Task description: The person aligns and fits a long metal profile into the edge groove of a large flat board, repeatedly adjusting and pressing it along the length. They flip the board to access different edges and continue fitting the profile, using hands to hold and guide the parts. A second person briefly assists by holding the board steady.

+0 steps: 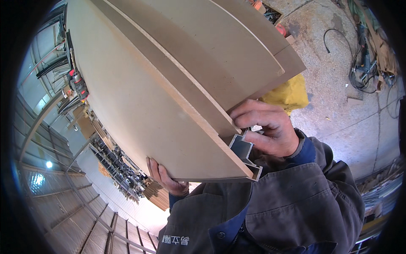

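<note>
A large beige board (139, 97) lies at a slant in front of me, its edge along a grey metal profile (241, 148) whose open end points toward me. My left hand (167, 177) is closed round the board's near left edge, fingers on the face and thumb hidden. At the profile's end, my right hand (270, 129) is closed in a pinch. Its fingers curl over the end of a second, narrower board edge (203, 91), and its thumb presses near the profile. Exactly what lies between those fingertips is partly hidden.
Beyond are another brown panel (228, 46) and a yellow sheet (292, 93). A red and black power drill (78, 86) rests at the left edge. On the concrete floor (330, 72) at right lie a corded tool (364, 70) and cables. Crowded shelving (114, 165) stands at lower left.
</note>
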Available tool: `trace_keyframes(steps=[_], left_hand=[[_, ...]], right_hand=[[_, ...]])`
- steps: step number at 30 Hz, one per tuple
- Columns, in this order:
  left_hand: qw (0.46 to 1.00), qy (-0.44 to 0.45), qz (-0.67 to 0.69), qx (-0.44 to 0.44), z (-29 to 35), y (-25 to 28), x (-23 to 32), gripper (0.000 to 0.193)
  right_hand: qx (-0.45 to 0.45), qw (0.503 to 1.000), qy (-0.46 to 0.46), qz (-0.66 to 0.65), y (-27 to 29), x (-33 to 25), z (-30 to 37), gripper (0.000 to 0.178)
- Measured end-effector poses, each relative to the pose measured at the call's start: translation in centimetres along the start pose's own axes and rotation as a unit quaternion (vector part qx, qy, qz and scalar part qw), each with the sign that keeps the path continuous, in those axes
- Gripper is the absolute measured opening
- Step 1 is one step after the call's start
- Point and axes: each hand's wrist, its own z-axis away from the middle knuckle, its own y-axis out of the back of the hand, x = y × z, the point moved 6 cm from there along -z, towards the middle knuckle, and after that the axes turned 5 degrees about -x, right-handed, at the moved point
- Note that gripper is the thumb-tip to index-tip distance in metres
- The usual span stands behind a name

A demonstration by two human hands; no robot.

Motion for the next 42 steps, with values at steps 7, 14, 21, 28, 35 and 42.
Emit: trace_keyframes(steps=[7,14,21,28,35,42], left_hand=[[1.000,-0.007,-0.001,0.005,-0.8,0.0,0.3,0.068],[1.000,-0.003,-0.001,-0.012,-0.5,0.2,-0.1,0.062],[0.999,-0.022,0.026,-0.005,-0.5,0.4,-0.4,0.058],[0.999,-0.014,0.033,-0.017,0.1,0.5,-1.0,0.061],[0.996,0.036,0.050,-0.058,0.3,0.6,-1.5,0.071],[0.995,0.021,0.076,-0.053,0.1,1.0,-1.5,0.075]], right_hand=[[-0.005,0.999,-0.024,-0.023,0.1,0.6,0.2,0.014],[-0.012,1.000,-0.010,0.011,-0.1,0.3,0.6,0.016],[-0.001,0.999,-0.011,0.052,-0.4,-0.2,0.5,0.014],[0.001,0.998,-0.022,0.053,-0.4,-0.1,0.5,0.009],[-0.012,0.996,-0.030,0.087,-0.5,-0.5,0.3,0.009],[-0.035,0.992,-0.037,0.112,-0.4,-0.9,-0.2,0.008]])
